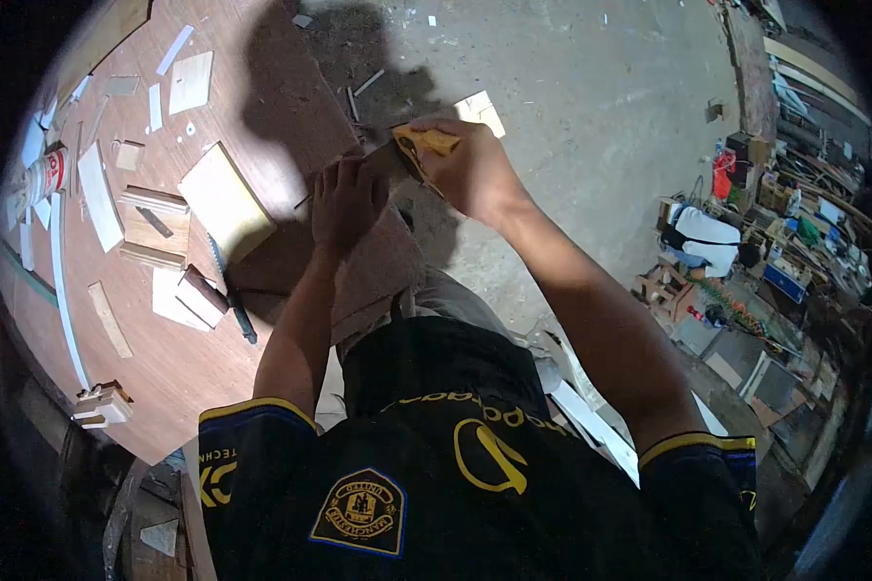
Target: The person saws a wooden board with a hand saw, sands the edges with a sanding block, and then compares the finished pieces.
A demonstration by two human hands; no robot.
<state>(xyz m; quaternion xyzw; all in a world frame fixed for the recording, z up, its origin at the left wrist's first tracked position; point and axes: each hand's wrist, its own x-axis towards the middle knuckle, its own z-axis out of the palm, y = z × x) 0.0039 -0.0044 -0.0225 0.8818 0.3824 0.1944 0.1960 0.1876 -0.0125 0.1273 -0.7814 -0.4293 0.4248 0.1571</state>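
Sandpaper (426,143), a folded yellow-brown piece, sits in my right hand (470,169), my fingers curled tight over it so that only its far edge shows past my knuckles. It lies at the far end of a narrow strip of wood (383,160) that I steady with my left hand (344,203); those fingers (334,179) are closed down on the strip just left of the paper, near it but not touching it as far as I can tell. Both hands meet over the right edge of the plywood table (165,368), where it gives way to the grey concrete floor (572,87). On the table to the left lie a pale rectangular board (225,201), a small wooden frame (155,225), a handsaw (231,295) with a dark handle, and a white glue bottle (46,174) at the far left edge. A pale offcut (482,108) rests on the floor just beyond my right hand.
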